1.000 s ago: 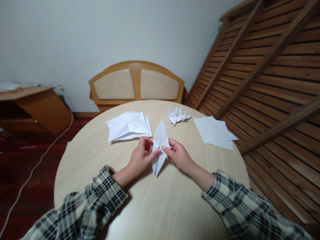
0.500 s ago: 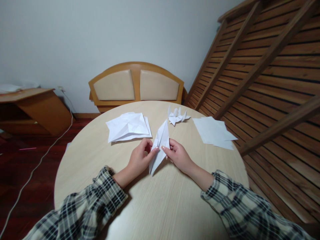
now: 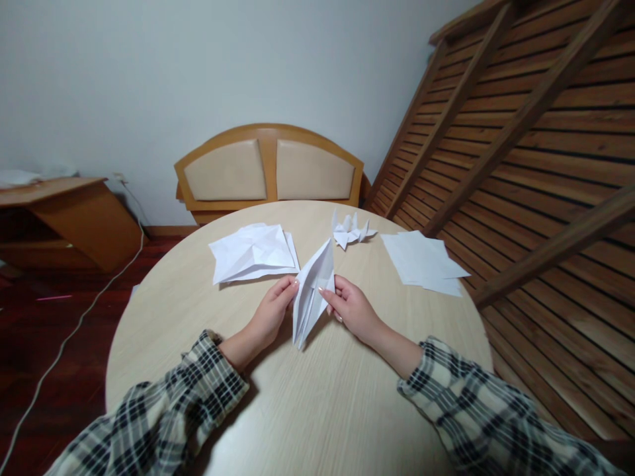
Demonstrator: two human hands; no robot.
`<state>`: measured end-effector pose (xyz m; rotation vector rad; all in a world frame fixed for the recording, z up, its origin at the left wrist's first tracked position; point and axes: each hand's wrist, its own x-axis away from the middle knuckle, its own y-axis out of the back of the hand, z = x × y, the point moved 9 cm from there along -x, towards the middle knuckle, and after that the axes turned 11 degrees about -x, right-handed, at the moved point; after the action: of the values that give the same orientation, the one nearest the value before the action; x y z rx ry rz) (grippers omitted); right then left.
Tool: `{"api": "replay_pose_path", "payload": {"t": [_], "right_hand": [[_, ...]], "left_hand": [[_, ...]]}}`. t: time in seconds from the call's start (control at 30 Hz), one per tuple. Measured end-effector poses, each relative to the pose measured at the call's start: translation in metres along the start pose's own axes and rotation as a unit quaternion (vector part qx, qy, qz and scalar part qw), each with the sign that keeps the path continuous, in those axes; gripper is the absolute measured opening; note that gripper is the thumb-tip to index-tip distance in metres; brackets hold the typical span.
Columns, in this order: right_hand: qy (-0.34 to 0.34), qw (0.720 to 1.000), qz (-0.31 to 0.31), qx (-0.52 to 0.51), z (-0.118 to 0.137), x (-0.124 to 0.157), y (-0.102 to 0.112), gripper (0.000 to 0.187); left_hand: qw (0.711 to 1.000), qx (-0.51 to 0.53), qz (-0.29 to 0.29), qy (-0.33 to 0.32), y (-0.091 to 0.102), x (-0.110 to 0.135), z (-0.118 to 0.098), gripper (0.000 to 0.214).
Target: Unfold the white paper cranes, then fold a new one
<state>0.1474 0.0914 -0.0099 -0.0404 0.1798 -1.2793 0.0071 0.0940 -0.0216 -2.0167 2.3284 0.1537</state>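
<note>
Head view, left hand and right hand each grip plain white folded paper, round table beneath.

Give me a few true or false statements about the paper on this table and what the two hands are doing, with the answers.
1. The left hand and the right hand both hold the folded paper. True.
2. The folded paper lies flat on the table. False: it is tilted up between the hands.
3. Small folded figures sit on the far side of the table. True.
4. The stack of flat sheets lies on the person's left. False: it lies on the right; the creased sheets are on the left.
</note>
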Motion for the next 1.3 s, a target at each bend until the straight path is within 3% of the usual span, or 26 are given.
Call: {"api": "replay_pose_path", "payload": {"t": [0.13, 0.23, 0.3, 0.4, 0.5, 0.6, 0.7, 0.83, 0.97, 1.1, 1.3], "right_hand": [[-0.022, 1.0, -0.003, -0.002, -0.005, 0.0, 0.002, 0.029], [-0.008, 1.0, -0.013, 0.008, -0.003, -0.001, 0.005, 0.029], [0.015, 0.999, -0.028, 0.016, -0.001, -0.003, 0.01, 0.029], [0.043, 0.997, -0.049, 0.035, 0.0, -0.004, 0.016, 0.026], [0.069, 0.995, -0.049, 0.062, 0.003, -0.003, 0.014, 0.022], [0.091, 0.992, -0.028, 0.08, 0.009, 0.001, 0.005, 0.021], [0.09, 0.991, -0.003, 0.097, 0.012, 0.006, -0.005, 0.024], [0.084, 0.99, 0.04, 0.101, 0.016, 0.011, -0.013, 0.031], [0.102, 0.987, 0.065, 0.106, 0.021, 0.013, -0.014, 0.034], [0.093, 0.988, 0.046, 0.113, 0.018, 0.012, -0.012, 0.02], [0.081, 0.99, 0.008, 0.118, 0.013, 0.008, -0.005, 0.025]], "left_hand": [[1.0, 0.018, 0.004, 0.022, -0.002, -0.001, 0.006, 0.028], [0.997, -0.046, -0.048, -0.041, 0.009, -0.003, -0.003, 0.023], [0.98, -0.124, -0.104, -0.115, 0.019, 0.001, -0.018, 0.023], [0.917, -0.285, -0.147, -0.237, 0.018, 0.016, -0.049, 0.014], [0.829, -0.441, -0.077, -0.335, -0.011, 0.033, -0.068, 0.015], [0.772, -0.527, -0.009, -0.355, -0.034, 0.04, -0.064, 0.032], [0.753, -0.561, 0.007, -0.344, -0.041, 0.039, -0.057, 0.038], [0.76, -0.572, 0.002, -0.307, -0.036, 0.033, -0.052, 0.029], [0.809, -0.526, -0.001, -0.262, -0.025, 0.028, -0.049, 0.025], [0.859, -0.461, -0.032, -0.219, -0.009, 0.022, -0.046, 0.027], [0.899, -0.379, -0.053, -0.212, 0.0, 0.018, -0.045, 0.028]]}}
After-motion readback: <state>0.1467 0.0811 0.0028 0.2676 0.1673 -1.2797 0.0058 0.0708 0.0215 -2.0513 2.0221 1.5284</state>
